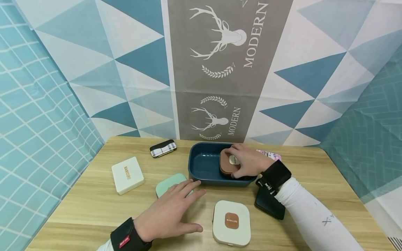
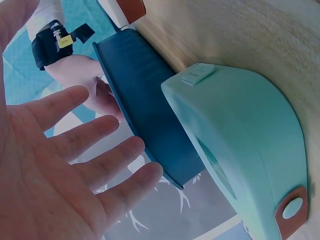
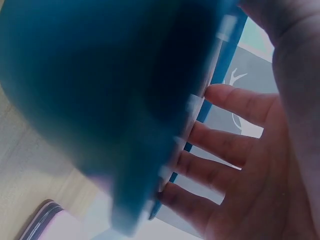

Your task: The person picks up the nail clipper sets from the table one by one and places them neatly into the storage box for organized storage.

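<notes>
A dark blue open box (image 1: 203, 166) stands near the back of the table. Inside its right part sits a rounded brown case (image 1: 226, 163) with a pale label. My right hand (image 1: 249, 160) reaches in from the right and holds that case, thumb at the near side and fingers over the far side. Spread, straight fingers mark my left hand (image 1: 171, 212), which holds nothing. It hovers by a mint green case (image 2: 245, 125) with a brown snap tab, partly hidden behind the hand in the head view. Right of that hand lies a cream case labelled MANICURE (image 1: 231, 232).
A white MANICURE box (image 1: 127, 174) lies on the left of the wooden table (image 1: 88, 205). Behind it is a black and plaid case (image 1: 163, 148). Under the right wrist lies a black flat case (image 1: 270, 205); a pink patterned item (image 1: 272, 155) shows behind that arm.
</notes>
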`<action>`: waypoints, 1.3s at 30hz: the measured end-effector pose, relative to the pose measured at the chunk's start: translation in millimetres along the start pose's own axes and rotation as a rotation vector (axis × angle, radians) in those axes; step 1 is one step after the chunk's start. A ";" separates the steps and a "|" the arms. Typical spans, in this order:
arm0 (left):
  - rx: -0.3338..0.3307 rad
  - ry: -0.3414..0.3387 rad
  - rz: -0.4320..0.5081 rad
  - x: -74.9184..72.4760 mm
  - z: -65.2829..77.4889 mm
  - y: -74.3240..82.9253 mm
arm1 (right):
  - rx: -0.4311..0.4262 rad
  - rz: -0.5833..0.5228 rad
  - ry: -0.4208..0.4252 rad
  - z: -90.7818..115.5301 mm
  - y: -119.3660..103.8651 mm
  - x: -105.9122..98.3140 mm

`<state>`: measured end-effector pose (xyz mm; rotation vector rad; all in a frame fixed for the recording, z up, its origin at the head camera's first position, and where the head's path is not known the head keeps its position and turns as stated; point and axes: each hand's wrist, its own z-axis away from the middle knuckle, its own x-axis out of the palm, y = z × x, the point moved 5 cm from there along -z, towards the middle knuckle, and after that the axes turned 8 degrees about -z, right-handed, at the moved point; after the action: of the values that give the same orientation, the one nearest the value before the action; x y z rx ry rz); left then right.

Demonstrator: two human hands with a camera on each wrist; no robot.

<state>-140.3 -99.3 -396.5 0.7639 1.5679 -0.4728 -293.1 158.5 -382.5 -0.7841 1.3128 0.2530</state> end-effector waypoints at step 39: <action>-0.016 -0.029 0.005 1.2 -0.1 -0.7 | -0.033 0.004 -0.051 1.1 4.2 10.8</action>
<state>-140.9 -99.5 -397.8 0.7456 1.5409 -0.4654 -291.8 159.5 -394.0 -0.7979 1.2650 0.2967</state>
